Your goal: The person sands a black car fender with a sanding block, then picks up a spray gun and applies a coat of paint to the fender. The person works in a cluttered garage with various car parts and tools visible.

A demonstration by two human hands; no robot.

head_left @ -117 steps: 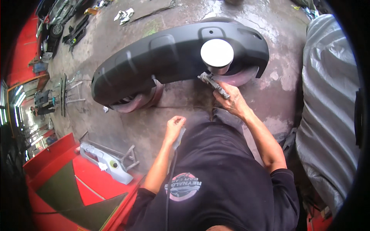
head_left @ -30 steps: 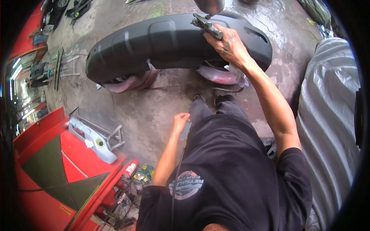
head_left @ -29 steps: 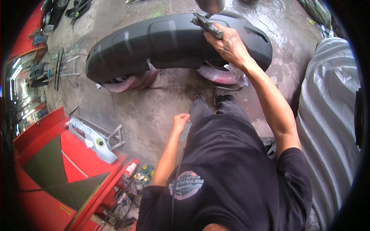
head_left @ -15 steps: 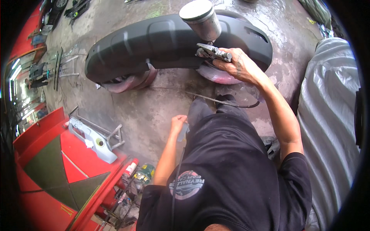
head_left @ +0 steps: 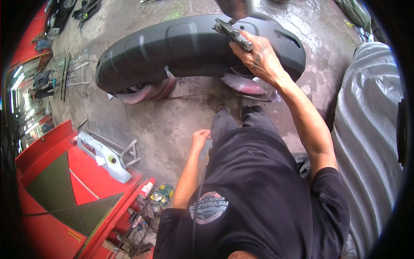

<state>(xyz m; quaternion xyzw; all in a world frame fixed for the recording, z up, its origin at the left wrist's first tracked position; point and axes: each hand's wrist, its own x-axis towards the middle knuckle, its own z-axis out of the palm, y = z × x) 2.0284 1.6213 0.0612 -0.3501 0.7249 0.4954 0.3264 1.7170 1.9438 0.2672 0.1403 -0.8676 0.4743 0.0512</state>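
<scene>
My right hand (head_left: 260, 57) is wrapped round the grip of a metal spray gun (head_left: 235, 35) with a large paint cup (head_left: 236, 7), partly cut off by the upper edge. The gun is over the right half of a matte dark-grey car bumper (head_left: 181, 47). That bumper lies across two reddish, plastic-wrapped supports (head_left: 246, 84), one near each end. Low by my left hip, my left hand (head_left: 200, 139) has its fingers curled together. Next to it is a pale translucent piece (head_left: 205, 148), with a thin black cord below; what the fingers grip is unclear.
On the left a red car panel (head_left: 88, 175) carries a light-grey bumper part (head_left: 103, 157) beside a metal stand (head_left: 129, 149). Cans and bottles (head_left: 161, 194) crowd its edge. At right stands something under a silver cover (head_left: 366, 129). A hose (head_left: 194, 96) crosses the concrete floor.
My right hand has moved the spray gun up and away from me across the bumper, its cup now partly out of view. The hose loop below the gun has shifted. My left hand stays nearly still.
</scene>
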